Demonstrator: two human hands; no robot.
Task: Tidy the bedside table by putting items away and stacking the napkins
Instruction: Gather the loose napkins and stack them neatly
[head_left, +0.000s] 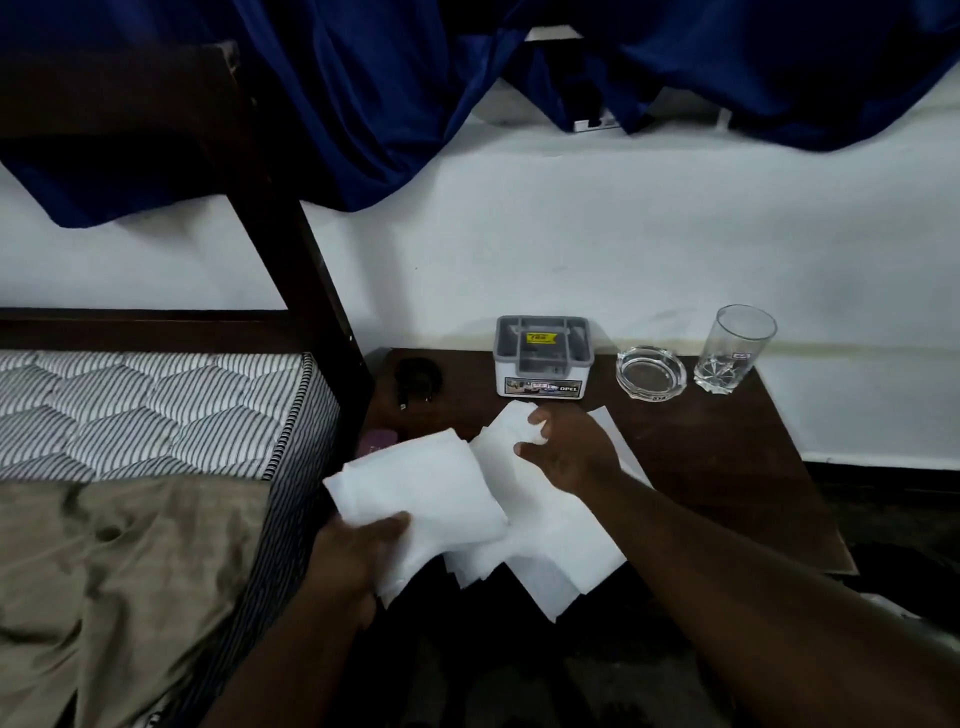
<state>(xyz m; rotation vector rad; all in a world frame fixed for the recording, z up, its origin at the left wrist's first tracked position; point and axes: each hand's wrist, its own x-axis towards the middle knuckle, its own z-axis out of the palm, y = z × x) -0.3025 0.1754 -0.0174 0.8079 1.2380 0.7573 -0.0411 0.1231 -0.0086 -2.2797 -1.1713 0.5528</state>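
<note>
"OPEL" in white letters on front label (543, 387) of box (543, 366). Yellow sticker (540, 338) on lid too blurry to read. Tiny tags on ashtray (650, 373) and glass (735, 348) too small to read.

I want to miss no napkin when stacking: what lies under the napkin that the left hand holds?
Under the held napkin lie more white napkins, overlapping and hanging over the front edge of the table. How many there are, and anything beneath them, is covered.

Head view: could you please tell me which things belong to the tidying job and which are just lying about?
Job: folded napkin in the left hand; second napkin pinched by the right hand; loose napkins on the bedside table; grey box; ashtray; glass.
Lying about: blue curtain; striped mattress; brown sheet.
</note>
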